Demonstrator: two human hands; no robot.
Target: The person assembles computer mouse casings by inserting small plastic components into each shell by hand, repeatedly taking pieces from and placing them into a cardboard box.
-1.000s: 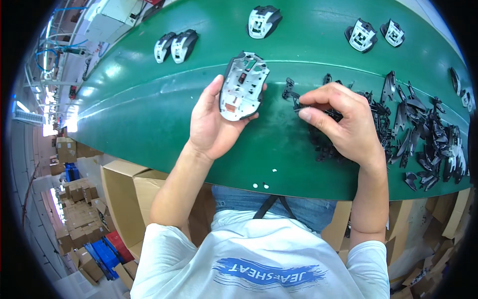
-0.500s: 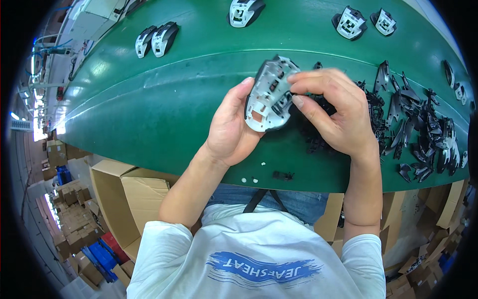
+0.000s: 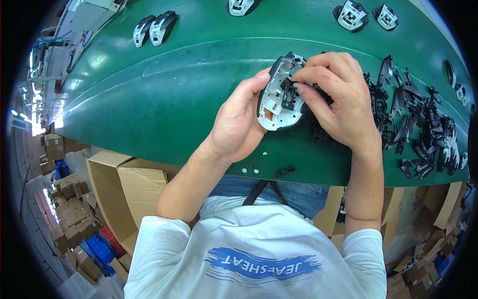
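White and black plastic makes up the mouse shell (image 3: 275, 102), which is held above the green table (image 3: 149, 109), open interior facing up. The left hand (image 3: 236, 117) supports the shell at its left side: the thumb bears on the dark rim, and the other fingers are mostly hidden beneath. The right hand (image 3: 341, 94) is bent over the opposite side, with thumb and index finger pinching the upper end of a black bracket (image 3: 289, 95). The bracket lies within the shell outline, against the pale interior; whether it is seated cannot be determined.

Markings: the white T-shirt (image 3: 174, 254) carries a blue brush-stroke print (image 3: 264, 264) with white lettering, inverted in this view.

Surrounding parts: a loose black part (image 3: 285, 172) lies near the front table edge, beside small white pieces (image 3: 244, 170). To the right of the right hand lies a pile of black parts (image 3: 423, 129), some of them blade-shaped. Along the far side stand further shells (image 3: 351, 16), white and black. Below the table edge, at left, is an open cardboard box (image 3: 142, 187).
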